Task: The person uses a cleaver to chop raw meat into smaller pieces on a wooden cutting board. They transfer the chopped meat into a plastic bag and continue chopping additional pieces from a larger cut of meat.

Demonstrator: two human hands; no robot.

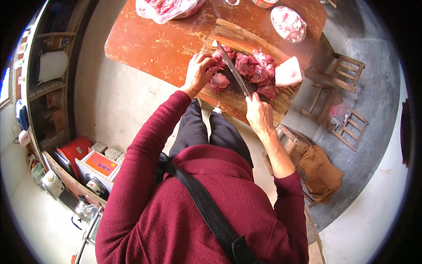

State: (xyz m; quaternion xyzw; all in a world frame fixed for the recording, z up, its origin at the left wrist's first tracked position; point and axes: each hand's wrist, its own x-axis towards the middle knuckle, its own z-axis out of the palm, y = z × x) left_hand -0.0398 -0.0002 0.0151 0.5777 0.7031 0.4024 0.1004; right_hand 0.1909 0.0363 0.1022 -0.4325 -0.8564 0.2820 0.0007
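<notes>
My right hand (260, 114) is wrapped round the handle of a long knife (236, 72). The dark blade slants up and left over a wooden cutting board (239, 35), its tip by a small white bit of fat (214, 43). Left of the blade, my left hand (200, 71) has its fingers curled on a piece of raw meat, partly hidden beneath them. Just below those fingers rests a separate meat chunk (218, 82). Right of the knife lies a heap of red meat chunks (257, 66), with a pale slab of fat or skin (289, 72) at the board's right edge.
The board sits on a reddish-brown table (145, 48). Farther back are a plastic bag of meat (169, 11) and a white bowl of pale pieces (288, 24). Wooden stools (347, 72) stand at the right, one with a brown cloth (320, 174) over it. Shelves (48, 90) line the left.
</notes>
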